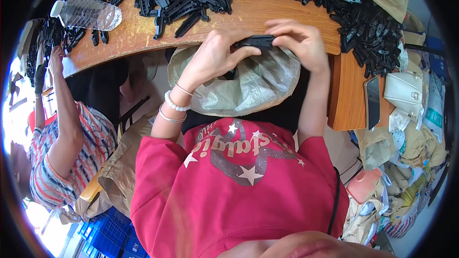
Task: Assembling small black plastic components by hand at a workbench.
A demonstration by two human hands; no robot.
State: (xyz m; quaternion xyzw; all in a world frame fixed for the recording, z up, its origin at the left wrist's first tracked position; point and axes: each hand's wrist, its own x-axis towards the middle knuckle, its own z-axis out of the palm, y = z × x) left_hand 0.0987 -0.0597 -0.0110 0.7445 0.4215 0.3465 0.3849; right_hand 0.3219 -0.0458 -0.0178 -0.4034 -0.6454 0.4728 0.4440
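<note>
Between my two hands is a small black plastic part (260, 42), long and narrow, held level above the mouth of a white woven sack (229, 96) in my lap. My left hand (224, 53) grips its left end between thumb and fingers. My right hand (302, 43) pinches the right end, its fingers slightly blurred. Just beyond my hands, at the table's edge, lie heaps of similar black plastic parts (184, 4). Fingers cover part of the piece, so its full shape is hidden.
The wooden table (267, 12) curves round in front of me. A clear plastic bottle (88, 13) lies at its left. To the right are another heap of black parts (368, 33), a phone (372, 102) and a white handbag (404, 91). A co-worker (71, 148) works at left.
</note>
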